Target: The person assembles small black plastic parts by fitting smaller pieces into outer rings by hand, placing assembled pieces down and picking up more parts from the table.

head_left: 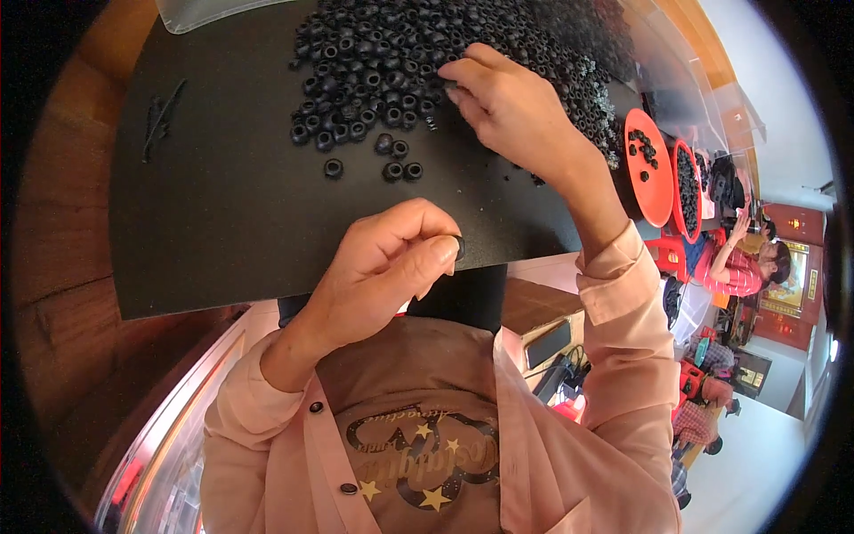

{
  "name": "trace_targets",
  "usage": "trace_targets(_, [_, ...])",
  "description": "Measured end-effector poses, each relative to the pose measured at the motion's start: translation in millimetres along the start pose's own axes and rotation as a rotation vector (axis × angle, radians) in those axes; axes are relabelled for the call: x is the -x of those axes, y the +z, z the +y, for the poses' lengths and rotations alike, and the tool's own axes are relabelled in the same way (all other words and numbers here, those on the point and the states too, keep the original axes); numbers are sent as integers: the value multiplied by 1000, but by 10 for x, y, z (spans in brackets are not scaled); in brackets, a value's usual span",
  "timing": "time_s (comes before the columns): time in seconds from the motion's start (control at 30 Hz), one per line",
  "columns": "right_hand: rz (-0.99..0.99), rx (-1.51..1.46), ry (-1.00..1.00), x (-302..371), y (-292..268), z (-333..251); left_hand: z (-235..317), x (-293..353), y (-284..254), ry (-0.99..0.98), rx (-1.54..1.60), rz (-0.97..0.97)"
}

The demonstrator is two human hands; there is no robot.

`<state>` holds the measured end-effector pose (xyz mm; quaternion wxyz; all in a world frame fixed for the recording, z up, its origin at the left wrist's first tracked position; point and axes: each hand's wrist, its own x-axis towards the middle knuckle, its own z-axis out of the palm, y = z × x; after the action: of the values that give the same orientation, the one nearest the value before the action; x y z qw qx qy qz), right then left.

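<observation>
Black, glossy, rounded pieces with open centres (372, 78) heap along the far side of the dark flat surface (231, 214), too many for me to count. From my end, I have the left hand (382, 258) near the torso, thumb and forefinger pinched on one small dark part (460, 248), mostly hidden. The right hand (520, 111) is at the heap, its fingers (469, 71) bent nearly together; I can't tell whether they grip anything. To pick well, I judge I should take a single piece by its rim and hold the left pinch light yet firm. Counting: five black pieces lie apart from the heap, with one silver coil spring (431, 123), one orange-red round plate (654, 203) and one red bowl (691, 235) alongside.
</observation>
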<state>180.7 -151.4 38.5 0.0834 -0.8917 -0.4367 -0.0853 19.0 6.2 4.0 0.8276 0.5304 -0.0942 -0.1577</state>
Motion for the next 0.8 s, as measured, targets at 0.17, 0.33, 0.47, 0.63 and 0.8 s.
trace_targets(0.17, [-26, 99, -20, 74, 199, 2, -197, 14, 45, 32, 8, 2])
trace_targets(0.33, [5, 141, -40, 47, 236, 22, -201, -19, 24, 35, 8, 4])
trace_targets(0.47, [-23, 124, -15, 23, 194, 32, -200, -17, 41, 75, 60, 53])
trace_targets(0.63, [26, 39, -19, 46, 136, -5, -174, -13, 50, 68, 54, 49])
trace_targets(0.8, [11, 42, -11, -22, 181, -52, -142, -2, 43, 65, 43, 44])
